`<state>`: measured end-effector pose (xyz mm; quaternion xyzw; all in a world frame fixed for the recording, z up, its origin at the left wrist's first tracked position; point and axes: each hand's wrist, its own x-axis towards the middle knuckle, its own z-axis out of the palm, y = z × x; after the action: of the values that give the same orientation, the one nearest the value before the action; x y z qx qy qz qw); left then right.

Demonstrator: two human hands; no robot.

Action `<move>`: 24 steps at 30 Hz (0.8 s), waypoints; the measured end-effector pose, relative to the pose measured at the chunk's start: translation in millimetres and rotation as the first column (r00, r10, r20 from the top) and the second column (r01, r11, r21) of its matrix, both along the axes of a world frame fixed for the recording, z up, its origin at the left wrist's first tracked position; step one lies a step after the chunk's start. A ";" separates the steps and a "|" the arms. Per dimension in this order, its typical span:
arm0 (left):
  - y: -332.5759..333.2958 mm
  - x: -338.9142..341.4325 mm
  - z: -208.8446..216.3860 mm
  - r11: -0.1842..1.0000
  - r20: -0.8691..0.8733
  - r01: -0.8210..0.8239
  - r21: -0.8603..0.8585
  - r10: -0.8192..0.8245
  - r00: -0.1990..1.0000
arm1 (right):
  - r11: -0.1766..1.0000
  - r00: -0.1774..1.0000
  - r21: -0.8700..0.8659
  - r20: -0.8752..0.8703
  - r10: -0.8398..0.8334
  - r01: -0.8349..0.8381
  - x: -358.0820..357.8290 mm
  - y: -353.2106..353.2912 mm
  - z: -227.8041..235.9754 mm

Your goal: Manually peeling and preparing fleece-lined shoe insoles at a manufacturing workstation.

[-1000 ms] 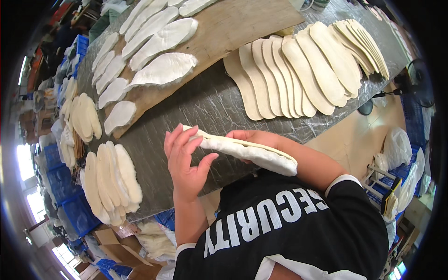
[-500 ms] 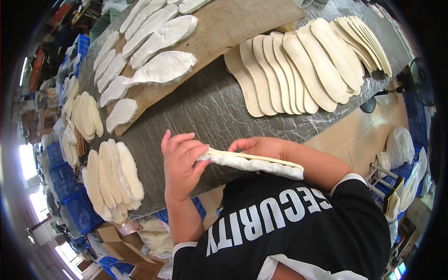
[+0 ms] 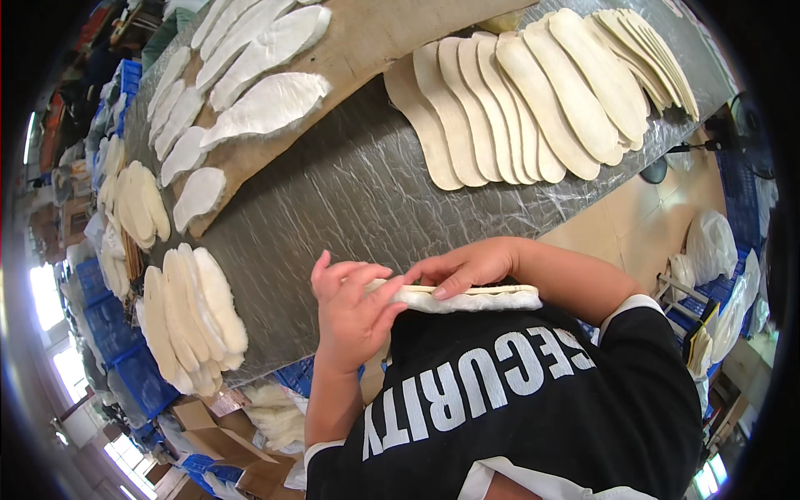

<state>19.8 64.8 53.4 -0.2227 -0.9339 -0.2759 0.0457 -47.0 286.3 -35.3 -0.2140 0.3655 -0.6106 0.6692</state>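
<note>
Left grip (image 3: 354, 310), right grip (image 3: 477, 263); one insole (image 3: 477, 302) held

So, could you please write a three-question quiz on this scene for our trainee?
1. True or false: the left hand and the right hand both touch the layered insole.
2. What lies on the brown board?
A) blue crates
B) white fleecy pieces
C) a cardboard box
3. Fill in, choosing "overlapping" or "spaced apart": the cream insoles beyond the right hand lie ____ in a row.

Key: 1. True; 2. B; 3. overlapping.
</note>
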 end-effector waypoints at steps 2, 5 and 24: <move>5.5 1.8 -1.9 1.000 0.005 0.028 -0.014 -0.028 1.000 | 1.000 1.000 0.004 0.013 -0.009 0.009 6.5 -2.0 -0.8; 5.2 5.0 -5.1 0.997 0.030 0.077 -0.029 -0.076 0.997 | 0.996 0.993 0.028 0.078 -0.087 0.085 12.0 -2.7 -2.4; 4.2 19.5 -14.6 0.999 -0.067 0.017 -0.029 -0.019 0.998 | 0.940 0.919 0.181 -0.327 -0.219 0.288 27.2 -8.6 21.6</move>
<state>39.2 69.0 38.8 -0.2409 -0.9336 -0.2556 0.0717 -19.8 277.6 -13.8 -0.1783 0.5550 -0.6071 0.5400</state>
